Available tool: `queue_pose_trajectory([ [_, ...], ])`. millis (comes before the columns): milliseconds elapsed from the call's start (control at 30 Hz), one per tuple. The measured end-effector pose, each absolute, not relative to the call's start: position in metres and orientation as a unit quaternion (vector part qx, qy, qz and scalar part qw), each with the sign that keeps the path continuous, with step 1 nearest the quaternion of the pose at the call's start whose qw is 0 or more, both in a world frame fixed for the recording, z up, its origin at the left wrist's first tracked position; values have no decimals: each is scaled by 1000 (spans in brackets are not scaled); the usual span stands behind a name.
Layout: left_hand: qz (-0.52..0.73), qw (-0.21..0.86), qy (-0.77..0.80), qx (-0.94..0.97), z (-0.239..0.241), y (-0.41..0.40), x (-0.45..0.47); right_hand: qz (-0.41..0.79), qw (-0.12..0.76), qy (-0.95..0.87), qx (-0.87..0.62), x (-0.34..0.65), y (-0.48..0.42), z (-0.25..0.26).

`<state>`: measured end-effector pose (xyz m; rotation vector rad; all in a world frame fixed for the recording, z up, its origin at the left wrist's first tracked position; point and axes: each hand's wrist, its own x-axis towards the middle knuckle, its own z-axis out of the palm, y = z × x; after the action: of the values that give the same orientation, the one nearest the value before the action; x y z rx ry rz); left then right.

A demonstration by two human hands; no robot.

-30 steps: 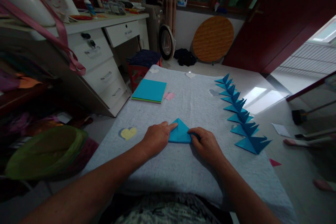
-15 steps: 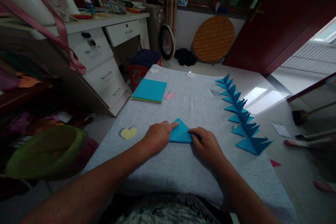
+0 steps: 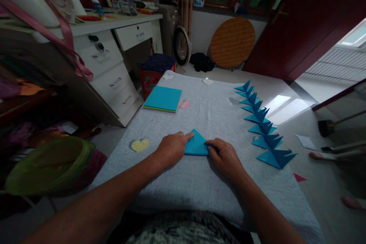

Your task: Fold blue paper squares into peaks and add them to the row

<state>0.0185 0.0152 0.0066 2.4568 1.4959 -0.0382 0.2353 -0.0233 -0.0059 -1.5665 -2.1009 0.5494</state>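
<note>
On the cloth-covered desk (image 3: 211, 112), the folded blue paper (image 3: 198, 146) is pressed by one finger of the left hand (image 3: 172, 147), whose other fingers' hold cannot be told, and pinched at its edge by the right hand (image 3: 224, 153). Blue figures (image 3: 268, 141) are ranged at right; a round board (image 3: 233, 42) is propped beyond.

We see one piece of bright blue paper (image 3: 197, 147), folded into a roughly triangular shape and lying flat on the pale cloth (image 3: 210, 116). Its peak points to 12 o'clock, away from us, while its straight base runs along 6 o'clock, nearest us, with a darker edge showing there. From the peak, one slanting side drops toward 4 o'clock. Our left hand (image 3: 172, 146) covers its 9 o'clock end and our right hand (image 3: 225, 154) its 3 o'clock end, hiding both lower corners.
</note>
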Motion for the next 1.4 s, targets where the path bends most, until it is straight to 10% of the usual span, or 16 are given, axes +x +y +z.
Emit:
queue_pose_trajectory([
  [1067, -6, 124, 514, 849, 3, 17, 20, 113, 244, -779, -566, 228, -26, -3],
  [1400, -7, 121, 514, 849, 10, 15, 21, 126, 130, -864, -470, 208, -30, 5],
])
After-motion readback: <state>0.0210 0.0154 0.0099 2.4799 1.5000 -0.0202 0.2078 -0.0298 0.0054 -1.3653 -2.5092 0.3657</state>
